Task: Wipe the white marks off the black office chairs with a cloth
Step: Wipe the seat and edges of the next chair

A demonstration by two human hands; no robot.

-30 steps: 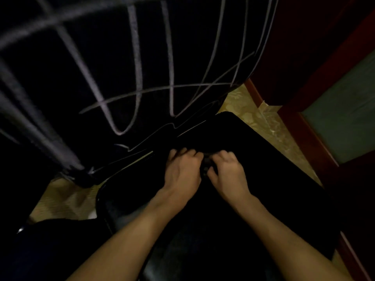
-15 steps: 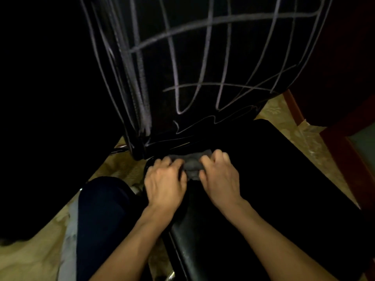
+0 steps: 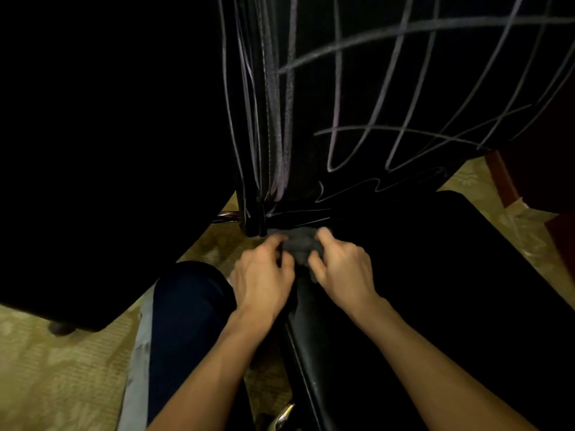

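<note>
Both hands (image 3: 264, 275) (image 3: 342, 269) gripping bunched cloth (image 3: 300, 244), lying crosswise at chair (image 3: 435, 290) seat's rear

Most of the left side was just black, so we couldn't make out what that big dark shape (image 3: 102, 144) actually was. The chair backrest (image 3: 389, 98) got cut off by the top and right edges, and its white marks (image 3: 367, 132) ran out of frame with it. The cloth (image 3: 300, 244) was mostly buried under the left hand (image 3: 264, 275) and right hand (image 3: 342, 269), so we couldn't tell its real shape. The seat (image 3: 451, 290) was too dark to show any marks, and both forearms got clipped at the bottom.
</note>
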